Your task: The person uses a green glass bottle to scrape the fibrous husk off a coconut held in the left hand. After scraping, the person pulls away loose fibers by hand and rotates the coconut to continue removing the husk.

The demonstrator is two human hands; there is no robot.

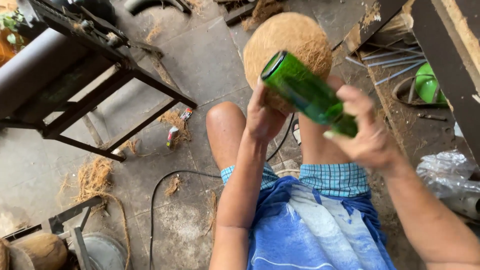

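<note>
The left hand is up in front of the person's knees, its grip closed under a husked coconut, which it holds raised above the floor; the palm and most of the fingers are hidden behind the nut, so only the back of the hand and the thumb side show. The right hand has its grip wrapped tight round the lower part of a green glass bottle, held slanted with its open end pointing up and left, right against the coconut's near face; whether glass and husk actually touch I cannot tell, as the bottle covers the spot. The bottle's base is buried in the fist. The person sits in checked shorts with a blue cloth over the lap, the bare left knee showing and the other leg mostly hidden by the arms. Below is a grey concrete floor, cracked and dusty, strewn with tufts of brown coir. A black cable loops across it. To the left stands a dark metal frame, its top cut off by the edge of view. At the bottom left, another coconut is half out of sight. To the right lie a green bowl, partly behind a dark beam, and a crumpled clear plastic bag.
</note>
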